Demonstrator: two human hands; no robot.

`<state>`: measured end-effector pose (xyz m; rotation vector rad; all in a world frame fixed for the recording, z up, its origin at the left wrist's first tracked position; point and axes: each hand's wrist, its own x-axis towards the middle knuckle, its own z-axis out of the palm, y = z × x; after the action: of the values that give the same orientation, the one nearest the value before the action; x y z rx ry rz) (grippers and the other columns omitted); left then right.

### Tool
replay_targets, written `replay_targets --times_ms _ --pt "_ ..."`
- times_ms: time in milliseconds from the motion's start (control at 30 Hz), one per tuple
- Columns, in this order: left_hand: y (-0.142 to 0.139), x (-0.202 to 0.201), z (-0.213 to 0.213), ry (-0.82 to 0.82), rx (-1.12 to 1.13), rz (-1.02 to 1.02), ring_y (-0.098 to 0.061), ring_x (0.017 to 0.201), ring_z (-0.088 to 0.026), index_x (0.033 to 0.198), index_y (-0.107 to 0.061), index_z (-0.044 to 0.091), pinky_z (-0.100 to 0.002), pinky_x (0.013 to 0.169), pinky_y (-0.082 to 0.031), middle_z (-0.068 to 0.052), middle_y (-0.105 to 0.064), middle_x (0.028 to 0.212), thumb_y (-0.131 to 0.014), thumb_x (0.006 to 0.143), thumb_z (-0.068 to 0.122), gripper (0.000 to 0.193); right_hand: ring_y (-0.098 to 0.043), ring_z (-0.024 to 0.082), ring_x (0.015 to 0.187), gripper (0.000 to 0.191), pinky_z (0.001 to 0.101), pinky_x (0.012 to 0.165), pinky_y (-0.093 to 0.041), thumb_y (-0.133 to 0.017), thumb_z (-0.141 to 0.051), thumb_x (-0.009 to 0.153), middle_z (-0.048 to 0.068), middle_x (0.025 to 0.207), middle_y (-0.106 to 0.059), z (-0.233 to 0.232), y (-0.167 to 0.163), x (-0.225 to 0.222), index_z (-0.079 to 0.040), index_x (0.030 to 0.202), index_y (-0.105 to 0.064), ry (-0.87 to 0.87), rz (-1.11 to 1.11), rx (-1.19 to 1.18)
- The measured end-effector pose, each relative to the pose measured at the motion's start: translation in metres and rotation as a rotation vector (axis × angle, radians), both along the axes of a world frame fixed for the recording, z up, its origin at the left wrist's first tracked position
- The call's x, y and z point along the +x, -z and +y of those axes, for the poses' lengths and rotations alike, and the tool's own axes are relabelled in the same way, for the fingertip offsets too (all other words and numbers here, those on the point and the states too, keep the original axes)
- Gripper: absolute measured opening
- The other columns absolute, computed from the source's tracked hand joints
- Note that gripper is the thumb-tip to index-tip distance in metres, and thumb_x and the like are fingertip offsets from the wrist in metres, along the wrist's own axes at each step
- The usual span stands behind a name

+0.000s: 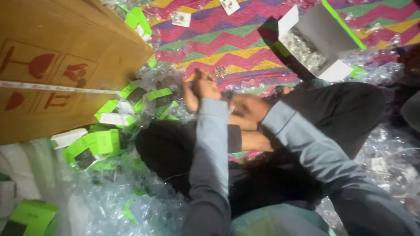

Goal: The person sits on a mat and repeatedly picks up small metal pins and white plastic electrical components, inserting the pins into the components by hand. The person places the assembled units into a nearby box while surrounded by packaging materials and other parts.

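One brown cardboard carton (57, 65), far left. Green-and-white small boxes (98, 142), at least six, heaped beside it among clear plastic wrappers (131, 205). Left hand (203, 87), fingers curled; contents indiscernible. Right hand (249, 107) just beside, closure indiscernible. One open grey box (321, 30) on zigzag mat (227, 39).

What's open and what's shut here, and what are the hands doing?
Cardboard box: shut, taped.
Grey box: open, clear bits inside.
Green boxes: shut, heaped loosely.
Left hand: raised, holding nothing I can see.
Right hand: low by the legs; grip too blurred to tell.
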<state>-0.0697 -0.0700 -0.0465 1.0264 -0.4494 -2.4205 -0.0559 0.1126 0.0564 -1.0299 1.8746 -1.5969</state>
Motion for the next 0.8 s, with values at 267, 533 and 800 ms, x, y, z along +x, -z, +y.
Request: replay_targets --times_ms 267,533,800 --pt "-0.014 -0.008 0.007 0.165 -0.335 -0.166 -0.066 0.079 -0.02 0.124 -0.067 -0.008 -0.028 0.073 -0.057 -0.016 -0.07 0.096 -0.067 0.099 0.006 0.028 -0.057 0.009 0.069 0.012 0.0294 0.061 -0.047 -0.071 -0.015 0.1 0.002 0.077 -0.065 -0.001 0.01 -0.002 -0.004 0.098 -0.066 0.46 -0.274 0.201" --pt "-0.014 0.001 0.004 0.21 -1.067 -0.276 -0.067 0.086 -0.019 0.113 -0.074 -0.009 -0.03 0.077 -0.057 -0.015 -0.074 0.098 -0.07 0.093 0.001 0.023 -0.061 0.006 0.081 0.005 0.0239 0.073 -0.05 -0.069 -0.011 0.098 -0.002 0.089 -0.068 -0.002 0.04 -0.028 -0.008 0.095 -0.067 0.724 -0.656 -0.192" --pt "-0.032 0.006 0.0 0.279 -1.686 -0.419 -0.071 0.084 -0.03 0.088 -0.077 0.001 -0.04 0.08 -0.056 -0.016 -0.075 0.088 -0.071 0.074 -0.005 0.017 -0.058 0.005 0.073 0.012 0.0231 0.067 -0.048 -0.067 -0.017 0.098 -0.003 0.081 -0.066 -0.008 0.042 -0.024 -0.006 0.095 -0.07 0.652 -0.778 -0.145"
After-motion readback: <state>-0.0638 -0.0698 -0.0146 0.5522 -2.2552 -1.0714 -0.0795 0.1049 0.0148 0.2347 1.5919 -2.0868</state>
